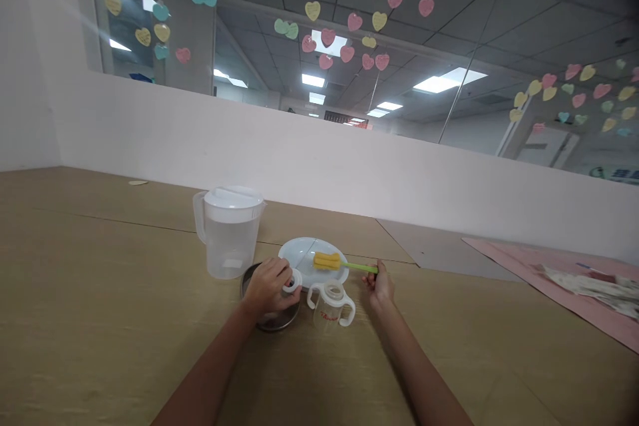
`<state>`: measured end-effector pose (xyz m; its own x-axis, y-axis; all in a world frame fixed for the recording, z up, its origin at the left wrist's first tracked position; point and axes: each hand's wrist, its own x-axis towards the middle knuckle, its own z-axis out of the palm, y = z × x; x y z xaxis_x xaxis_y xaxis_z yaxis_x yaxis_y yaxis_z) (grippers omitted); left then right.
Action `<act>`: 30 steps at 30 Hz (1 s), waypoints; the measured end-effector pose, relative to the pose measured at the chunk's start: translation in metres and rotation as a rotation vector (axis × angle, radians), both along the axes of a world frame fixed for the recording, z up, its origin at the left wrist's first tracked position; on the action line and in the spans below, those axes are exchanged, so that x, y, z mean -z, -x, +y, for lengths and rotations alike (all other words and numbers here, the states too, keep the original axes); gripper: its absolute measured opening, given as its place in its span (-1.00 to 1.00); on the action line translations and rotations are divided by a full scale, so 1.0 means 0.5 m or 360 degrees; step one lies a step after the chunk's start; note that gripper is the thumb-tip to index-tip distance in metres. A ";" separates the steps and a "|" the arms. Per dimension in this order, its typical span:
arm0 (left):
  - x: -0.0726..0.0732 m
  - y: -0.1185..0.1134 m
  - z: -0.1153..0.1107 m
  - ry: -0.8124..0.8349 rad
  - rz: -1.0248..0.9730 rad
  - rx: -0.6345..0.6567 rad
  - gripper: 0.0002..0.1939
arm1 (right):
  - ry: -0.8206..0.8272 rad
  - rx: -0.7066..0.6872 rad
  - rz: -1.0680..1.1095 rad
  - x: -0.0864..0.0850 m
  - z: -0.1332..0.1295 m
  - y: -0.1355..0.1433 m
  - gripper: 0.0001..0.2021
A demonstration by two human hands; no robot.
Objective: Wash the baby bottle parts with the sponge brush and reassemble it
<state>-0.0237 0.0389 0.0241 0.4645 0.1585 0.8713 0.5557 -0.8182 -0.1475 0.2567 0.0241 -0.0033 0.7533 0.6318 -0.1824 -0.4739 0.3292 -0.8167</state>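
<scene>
My left hand [272,285] is closed on a small white bottle ring [293,281], held over a round metal bowl [276,323]. My fingers hide part of the ring, and my hand covers much of the bowl. In my right hand [380,285] is the thin green handle of a bottle brush [327,261]. Its yellow sponge head is over a white oval plate [303,247]; whether it touches the plate I cannot tell. Between my hands a clear baby bottle [329,311] stands upright on the table, uncapped, with two white side handles and red print.
A lidded clear pitcher [230,239] with liquid inside stands behind the bowl to the left. Far right, a pink sheet [529,259] carries papers. A white wall [299,153] with a window borders the wooden table [124,293] at the back.
</scene>
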 end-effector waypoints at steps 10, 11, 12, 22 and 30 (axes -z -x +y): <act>0.009 0.010 0.019 0.0031 0.0242 -0.0056 -0.65 | 0.0023 0.0011 0.0033 0.000 0.000 0.001 -0.77; 0.012 0.010 0.020 0.0066 0.0248 -0.0096 -0.65 | 0.0034 0.0014 0.0023 0.000 0.000 0.001 -0.77; 0.014 0.010 0.022 0.0104 0.0252 -0.0138 -0.66 | 0.0045 0.0011 0.0008 0.000 0.000 0.001 -0.76; 0.009 0.017 0.021 0.0557 0.0452 -0.0310 -0.65 | 0.0031 0.0032 0.0052 -0.005 -0.004 0.004 -0.77; 0.008 0.015 0.027 0.0877 0.0635 -0.0402 -0.59 | 0.0047 0.0012 0.0085 -0.011 -0.006 0.007 -0.77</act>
<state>-0.0314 0.0526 0.0200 0.6216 0.6701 0.4057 0.7276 -0.6858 0.0181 0.2530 0.0210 0.0020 0.7468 0.6198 -0.2409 -0.5144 0.3089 -0.8000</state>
